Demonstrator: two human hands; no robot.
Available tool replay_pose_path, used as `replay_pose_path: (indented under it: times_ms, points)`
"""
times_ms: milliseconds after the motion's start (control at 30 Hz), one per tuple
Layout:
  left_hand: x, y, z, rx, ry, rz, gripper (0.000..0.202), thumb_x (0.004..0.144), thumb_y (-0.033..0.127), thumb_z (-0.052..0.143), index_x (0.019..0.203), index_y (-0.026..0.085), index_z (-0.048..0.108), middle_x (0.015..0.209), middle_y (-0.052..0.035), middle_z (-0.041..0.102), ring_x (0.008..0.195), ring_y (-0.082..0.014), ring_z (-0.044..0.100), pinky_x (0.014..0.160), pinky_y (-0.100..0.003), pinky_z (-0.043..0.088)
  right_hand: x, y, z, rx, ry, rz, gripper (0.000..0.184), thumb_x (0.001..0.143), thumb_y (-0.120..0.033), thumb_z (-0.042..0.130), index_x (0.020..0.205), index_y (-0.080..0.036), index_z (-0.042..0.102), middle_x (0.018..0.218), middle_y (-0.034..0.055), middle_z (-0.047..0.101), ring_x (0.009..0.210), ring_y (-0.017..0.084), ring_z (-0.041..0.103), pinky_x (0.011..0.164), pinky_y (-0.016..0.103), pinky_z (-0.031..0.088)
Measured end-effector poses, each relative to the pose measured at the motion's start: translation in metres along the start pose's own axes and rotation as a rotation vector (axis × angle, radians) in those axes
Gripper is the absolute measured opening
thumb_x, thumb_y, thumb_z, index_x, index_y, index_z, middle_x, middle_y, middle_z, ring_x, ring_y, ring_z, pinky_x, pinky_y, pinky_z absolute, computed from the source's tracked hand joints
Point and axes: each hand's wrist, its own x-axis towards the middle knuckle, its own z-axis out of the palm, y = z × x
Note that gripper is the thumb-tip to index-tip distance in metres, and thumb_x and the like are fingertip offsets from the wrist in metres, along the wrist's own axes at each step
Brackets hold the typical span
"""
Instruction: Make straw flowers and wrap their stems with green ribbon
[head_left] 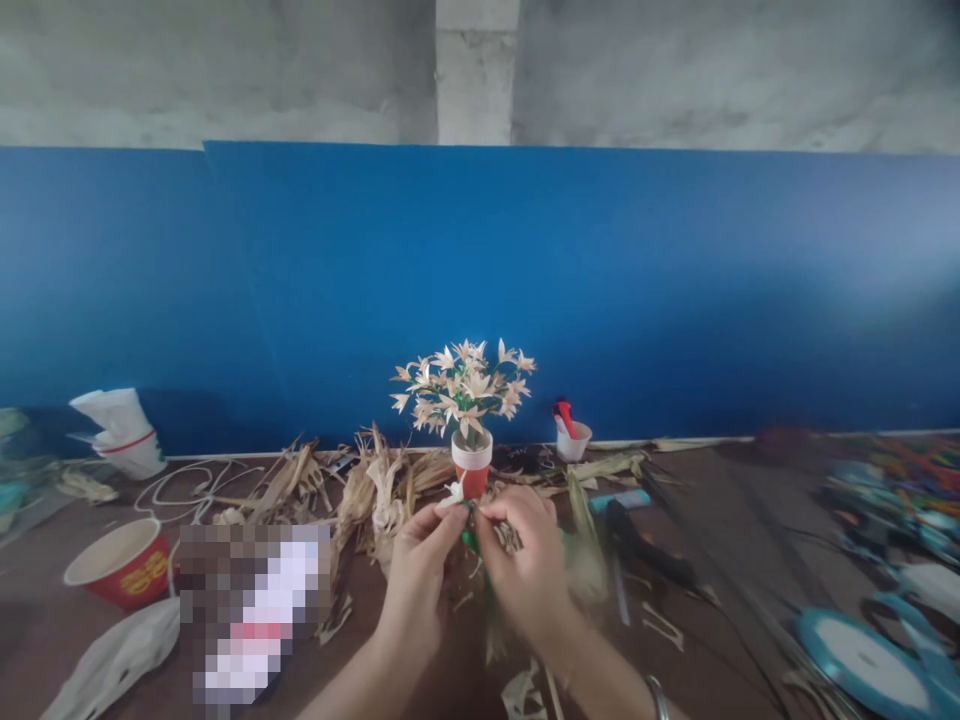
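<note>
Just in front of a small red and white pot (pixel 472 466), my two hands meet with their fingertips almost together. Thumb and forefinger of my left hand (pixel 421 555) are closed on a small pale husk flower (pixel 454 492), whose petals point up and left. My right hand (pixel 529 550) pinches right beside it, at the green stem below the petals; the exact grip is partly hidden by the fingers. A bit of green (pixel 470 540) shows between and beneath the hands. Many similar cream flowers (pixel 469 390) on green stems stand in the pot.
Dried corn husks (pixel 375 490) lie behind my left hand. At left are a red paper bowl (pixel 124 565) and a white cup (pixel 135 450). To the right are a black glue gun (pixel 649 548), a small cup (pixel 572 440) and a blue ribbon roll (pixel 862 660). A blue panel (pixel 480 250) stands behind.
</note>
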Motion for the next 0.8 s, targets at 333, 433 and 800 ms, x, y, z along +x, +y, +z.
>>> replay_pose_path:
  times_ms: [333,433,800]
  points:
    - [0.003,0.009,0.003,0.052,0.038,0.178,0.028,0.051,0.034,0.082,0.061,0.014,0.065,0.056,0.0026,0.062,0.051,-0.0066,0.052,0.050,-0.016,0.040,0.008,0.001,-0.003,0.453,-0.233,0.455,0.016,0.081,-0.032,0.058,0.074,-0.018,0.062,0.074,0.0025,0.062,0.071,0.017,0.055,0.066,0.030,0.037]
    - [0.006,0.014,0.003,0.137,-0.044,0.177,0.029,0.054,0.035,0.080,0.057,0.013,0.063,0.044,0.0051,0.054,0.038,-0.0027,0.038,0.039,-0.014,0.029,0.013,0.011,-0.005,0.922,-0.475,0.795,0.027,0.081,-0.041,0.057,0.072,-0.015,0.062,0.063,0.0002,0.056,0.058,0.012,0.049,0.056,0.025,0.036]
    - [0.010,0.020,-0.007,0.231,-0.233,0.121,0.025,0.058,0.035,0.078,0.061,0.015,0.063,0.039,0.0084,0.041,0.035,-0.0011,0.026,0.035,-0.015,0.018,0.012,0.028,-0.003,1.359,-0.684,1.022,0.015,0.067,-0.023,0.072,0.071,-0.013,0.063,0.057,-0.0023,0.055,0.053,0.009,0.048,0.054,0.022,0.034]
